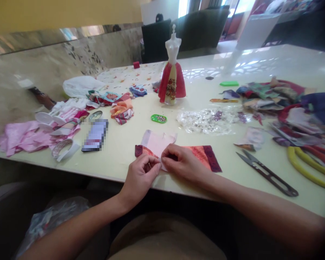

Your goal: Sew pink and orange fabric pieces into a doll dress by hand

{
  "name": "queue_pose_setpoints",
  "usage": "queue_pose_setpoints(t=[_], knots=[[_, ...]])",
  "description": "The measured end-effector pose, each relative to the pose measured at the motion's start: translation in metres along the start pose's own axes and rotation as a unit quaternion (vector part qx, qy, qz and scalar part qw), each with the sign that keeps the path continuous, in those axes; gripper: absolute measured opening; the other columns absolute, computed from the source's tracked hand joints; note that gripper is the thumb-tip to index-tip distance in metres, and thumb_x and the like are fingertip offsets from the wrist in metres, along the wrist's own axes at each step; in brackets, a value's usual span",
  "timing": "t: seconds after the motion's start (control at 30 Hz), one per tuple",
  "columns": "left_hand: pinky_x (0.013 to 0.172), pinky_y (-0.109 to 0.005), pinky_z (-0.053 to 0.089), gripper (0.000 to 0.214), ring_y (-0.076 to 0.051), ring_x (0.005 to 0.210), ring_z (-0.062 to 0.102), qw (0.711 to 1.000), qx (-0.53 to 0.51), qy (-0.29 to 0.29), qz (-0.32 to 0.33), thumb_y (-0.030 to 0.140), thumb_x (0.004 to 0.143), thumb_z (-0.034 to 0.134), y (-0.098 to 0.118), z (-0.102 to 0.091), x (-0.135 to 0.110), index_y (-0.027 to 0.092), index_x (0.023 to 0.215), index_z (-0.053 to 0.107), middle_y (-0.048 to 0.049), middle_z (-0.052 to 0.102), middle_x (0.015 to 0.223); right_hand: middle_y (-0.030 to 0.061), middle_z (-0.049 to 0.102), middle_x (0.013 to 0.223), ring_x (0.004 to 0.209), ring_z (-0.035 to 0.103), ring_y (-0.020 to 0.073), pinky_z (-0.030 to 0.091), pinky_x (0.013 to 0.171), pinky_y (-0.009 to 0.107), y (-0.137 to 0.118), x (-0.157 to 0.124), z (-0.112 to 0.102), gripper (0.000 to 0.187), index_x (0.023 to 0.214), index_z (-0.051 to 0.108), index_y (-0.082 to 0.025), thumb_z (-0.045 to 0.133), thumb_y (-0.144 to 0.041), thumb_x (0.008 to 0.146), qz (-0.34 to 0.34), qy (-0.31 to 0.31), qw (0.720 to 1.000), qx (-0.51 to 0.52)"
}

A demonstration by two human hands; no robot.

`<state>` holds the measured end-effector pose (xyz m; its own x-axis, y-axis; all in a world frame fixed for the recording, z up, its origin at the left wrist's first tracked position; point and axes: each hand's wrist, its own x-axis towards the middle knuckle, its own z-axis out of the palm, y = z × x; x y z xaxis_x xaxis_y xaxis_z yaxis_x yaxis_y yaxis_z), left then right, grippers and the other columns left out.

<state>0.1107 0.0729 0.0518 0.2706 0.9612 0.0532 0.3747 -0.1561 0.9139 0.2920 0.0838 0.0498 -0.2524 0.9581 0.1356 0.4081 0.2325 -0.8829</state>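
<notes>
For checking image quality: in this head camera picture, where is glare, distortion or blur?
Head view: bright light glares on the glossy cream table top, wide-angle distortion curves the table's near edge, pixelation hides a flat rectangular object, and the right forearm darkens at lower right.

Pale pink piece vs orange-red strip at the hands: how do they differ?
The pale pink fabric piece is plain; the orange-red fabric strip has a dark maroon end. The pink piece has a notched top edge; the strip's edges look straight. The strip runs sideways past the right hand; the pink piece lies farther from the person. Both are flat fabric, meeting at the left hand.
</notes>
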Motion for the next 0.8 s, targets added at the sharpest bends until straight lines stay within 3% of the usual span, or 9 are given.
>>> queue_pose_setpoints(t=[0.2, 0.53, 0.8], knots=[[0.074, -0.027, 0.047, 0.019, -0.016, 0.079, 0.061, 0.999, -0.003, -0.018, -0.041, 0.034, 0.087, 0.064, 0.003, -0.002, 0.012, 0.015, 0.084, 0.067, -0.0049, 0.067, 0.084, 0.0001, 0.065, 0.077, 0.073, 0.058, 0.0131, 0.043, 0.066, 0.024, -0.001, 0.0, -0.002, 0.014, 0.077, 0.061, -0.019, 0.054, -0.008, 0.081, -0.002, -0.015, 1.0, 0.004], [0.071, -0.025, 0.045, 0.018, -0.014, 0.076, 0.056, 0.999, 0.0, -0.024, -0.031, 0.032, 0.087, 0.063, 0.004, -0.001, 0.014, 0.015, 0.081, 0.064, -0.0029, 0.063, 0.08, 0.0011, 0.064, 0.077, 0.075, 0.058, 0.014, 0.042, 0.067, 0.026, -0.001, 0.0, -0.002, 0.015, 0.075, 0.06, -0.018, 0.052, -0.007, 0.083, -0.012, -0.027, 0.999, -0.014], [0.072, -0.025, 0.044, 0.015, -0.013, 0.076, 0.056, 0.999, -0.002, -0.036, -0.022, 0.028, 0.087, 0.061, 0.002, -0.002, 0.016, 0.015, 0.081, 0.064, -0.002, 0.063, 0.08, 0.0011, 0.063, 0.081, 0.073, 0.056, 0.0127, 0.041, 0.065, 0.024, 0.0, 0.0, -0.002, 0.008, 0.079, 0.063, -0.017, 0.061, -0.01, 0.082, -0.006, -0.032, 0.999, -0.021]])
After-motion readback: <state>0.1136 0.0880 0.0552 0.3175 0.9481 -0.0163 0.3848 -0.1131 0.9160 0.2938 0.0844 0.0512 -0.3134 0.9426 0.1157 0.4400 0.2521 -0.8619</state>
